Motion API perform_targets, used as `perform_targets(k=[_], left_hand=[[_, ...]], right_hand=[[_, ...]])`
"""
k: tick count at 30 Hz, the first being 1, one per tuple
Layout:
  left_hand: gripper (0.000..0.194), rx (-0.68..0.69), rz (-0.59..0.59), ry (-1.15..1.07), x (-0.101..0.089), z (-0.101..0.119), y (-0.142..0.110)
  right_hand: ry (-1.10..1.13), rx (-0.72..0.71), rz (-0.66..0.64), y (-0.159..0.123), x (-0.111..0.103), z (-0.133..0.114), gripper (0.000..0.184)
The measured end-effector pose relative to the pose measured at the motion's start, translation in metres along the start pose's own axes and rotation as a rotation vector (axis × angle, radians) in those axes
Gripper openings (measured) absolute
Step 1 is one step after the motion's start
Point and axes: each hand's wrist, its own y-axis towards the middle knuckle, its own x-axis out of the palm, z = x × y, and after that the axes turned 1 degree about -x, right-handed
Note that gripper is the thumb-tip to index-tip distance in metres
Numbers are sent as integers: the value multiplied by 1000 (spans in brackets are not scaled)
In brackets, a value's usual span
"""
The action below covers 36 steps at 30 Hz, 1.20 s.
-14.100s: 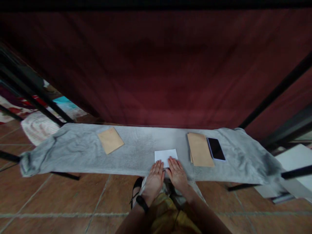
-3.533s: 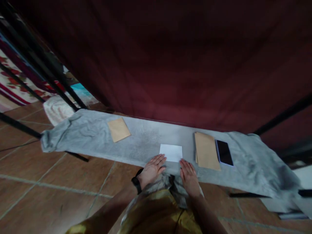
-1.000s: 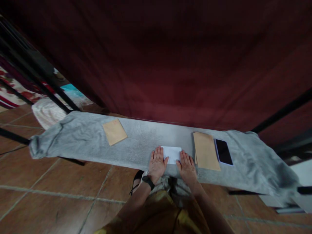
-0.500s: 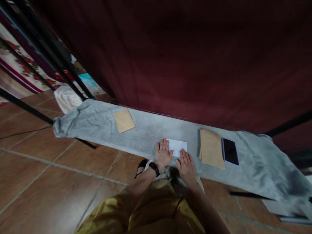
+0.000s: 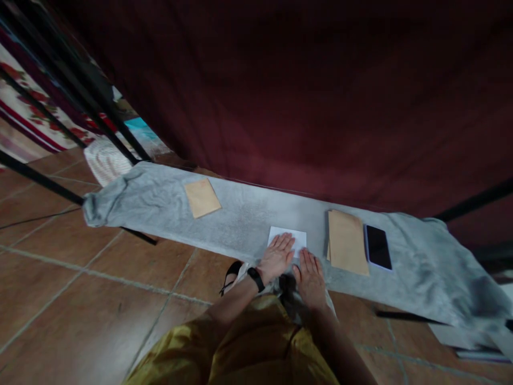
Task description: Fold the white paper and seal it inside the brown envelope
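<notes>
A small white sheet of paper (image 5: 298, 238) lies flat on the grey cloth. Across its lower left part rests my left hand (image 5: 277, 258), palm down with fingers stretched out; a black band circles that wrist. My right hand (image 5: 310, 274) lies flat at the paper's lower right corner, its fingers extended and close together. Neither hand grips anything. To the right is a small stack of brown paper envelopes (image 5: 348, 243), and against it lies a phone (image 5: 378, 247) with a dark screen. One more brown envelope (image 5: 202, 198) lies farther left.
The grey cloth (image 5: 244, 214) covers a long narrow bench-like surface. A dark red curtain (image 5: 280, 107) hangs behind it. Black metal bars (image 5: 44, 179) stand at the left, and another bar (image 5: 476, 199) slants at the right. Brown floor tiles (image 5: 72, 299) show below.
My left hand has slid rightward from the paper's left edge onto the paper, uncovering its upper left corner. My right hand has stayed nearly in place at the lower right corner.
</notes>
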Motion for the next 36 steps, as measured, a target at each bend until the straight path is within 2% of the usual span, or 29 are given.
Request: perform_targets(k=[3,12,15,20,30,33,36], left_hand=[[52,111,-51,-60,7,8,7],[56,85,-138,-55,12,9,57],[57,104,-134,-37,9,7,63],[55,197,-99,-40,7,1,47],[60,348,-11,93,3,-21,-25],[57,245,39,53,6,-34,-33],[52,63,126,-8,5,-49,-19]], right_hand=[[-9,1,-7,0,1,-1,51],[19,64,26,4,2,-9,48],[36,74,33,4,2,-10,47],[114,50,50,0,0,-5,45],[205,-6,104,-1,-2,2,46],[196,6,95,-1,-1,1,48],[191,15,84,0,-3,0,49]])
